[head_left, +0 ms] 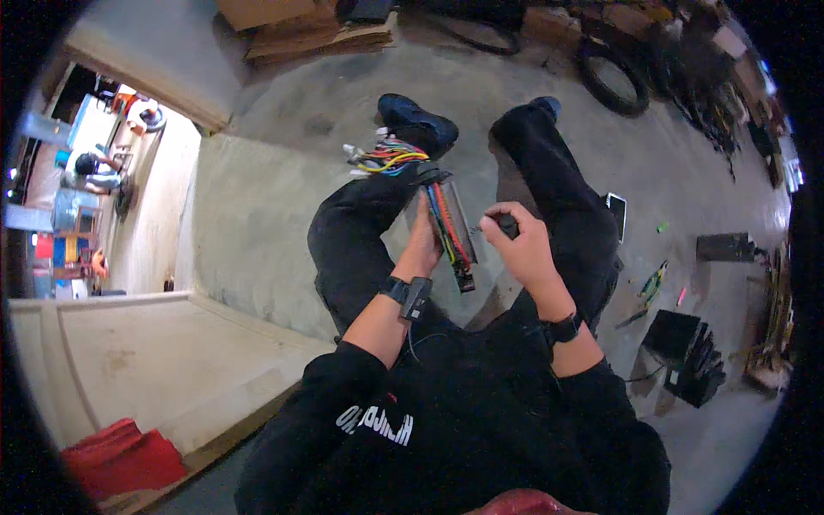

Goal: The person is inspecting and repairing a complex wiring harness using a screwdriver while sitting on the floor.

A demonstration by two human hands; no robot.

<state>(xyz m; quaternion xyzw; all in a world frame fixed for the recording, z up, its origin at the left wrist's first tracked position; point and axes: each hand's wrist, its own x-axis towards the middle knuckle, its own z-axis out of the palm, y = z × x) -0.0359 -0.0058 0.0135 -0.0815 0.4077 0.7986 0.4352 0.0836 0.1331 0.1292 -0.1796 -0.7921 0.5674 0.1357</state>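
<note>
My left hand (422,240) is closed around the side of a long, narrow controller box (459,215) with a grey metal edge. Red, blue, green and yellow wires run along its open side to a small black part at the near end. From its far end a bundle of coloured wires (390,160) with white plugs spreads over my left shin. Just right of the box, my right hand (522,245) is curled around a short black handle (508,226). The kind of tool is hard to make out, as my fingers cover part of it.
On the floor to my right lie a phone (616,216), green-handled pliers (655,281) and black finned boxes (682,352). A tyre (611,77) and cardboard (318,39) are at the far side. A pale wooden panel (172,352) with red cloth (124,459) stands left. Another person (99,167) sits beyond the doorway.
</note>
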